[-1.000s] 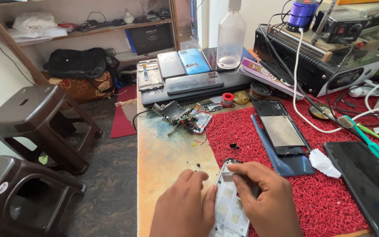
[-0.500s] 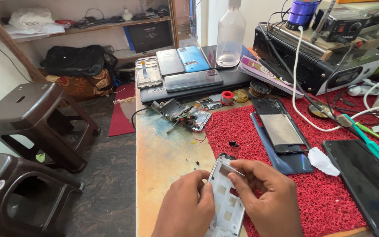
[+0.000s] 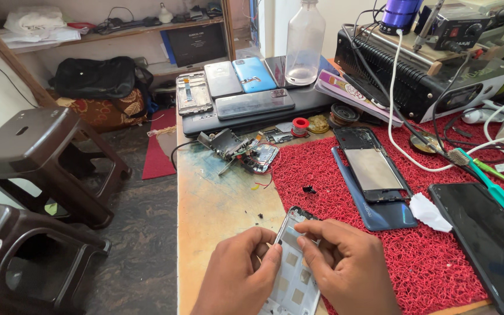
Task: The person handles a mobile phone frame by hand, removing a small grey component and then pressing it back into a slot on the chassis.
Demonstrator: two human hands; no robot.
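Both hands pinch silver phone frame [image 3: 291,274]: left hand [image 3: 237,277], right hand [image 3: 351,268]. Blue back cover [image 3: 374,213] at 2 o'clock on red mat [image 3: 438,262]; circuit-board scraps [image 3: 246,151] at 12.

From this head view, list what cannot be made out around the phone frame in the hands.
- Phone frame: its lower end runs off the bottom edge.
- Left hand and right hand: their fingers cover the frame's sides, so each grip's exact contact is hidden.
- Small black bits on the red mat: too small to identify.
- Dark screen panel: cut off by the right edge.
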